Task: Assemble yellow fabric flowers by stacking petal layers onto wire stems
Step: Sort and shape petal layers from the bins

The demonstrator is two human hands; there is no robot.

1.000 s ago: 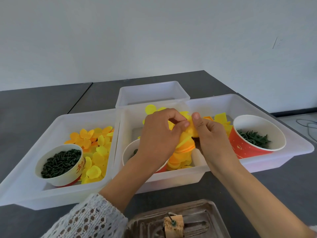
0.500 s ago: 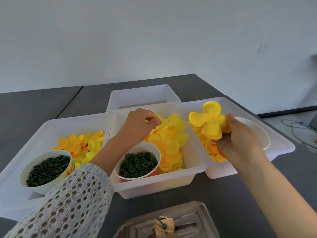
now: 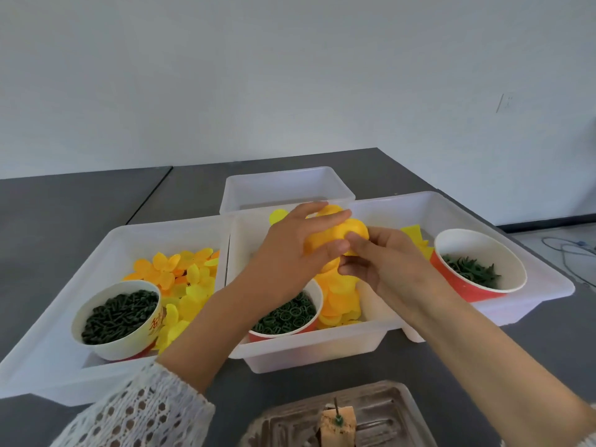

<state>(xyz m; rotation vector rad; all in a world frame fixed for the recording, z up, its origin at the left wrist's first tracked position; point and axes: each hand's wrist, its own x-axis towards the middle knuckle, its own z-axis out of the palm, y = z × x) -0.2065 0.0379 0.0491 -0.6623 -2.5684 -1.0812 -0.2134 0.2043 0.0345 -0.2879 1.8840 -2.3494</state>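
both hands meet above the middle white plastic bin [image 3: 309, 353]. left hand [image 3: 290, 253] curls fingers and thumb round a yellow fabric petal layer [image 3: 351, 233]; right hand [image 3: 387, 262] pinches the same layer from the right. loose yellow petals [image 3: 338, 301] and a red paper cup of green rings [image 3: 287, 317] lie in the bin beneath.

— What framed the scene?
— A dark grey table [image 3: 80, 204] met a plain white wall [image 3: 290, 75] bearing a small wall plate [image 3: 504, 103].
— And at the edges?
— A brown tray [image 3: 387, 411] sat at the table's near edge; cables [image 3: 567, 253] lay on the floor beyond its right edge.
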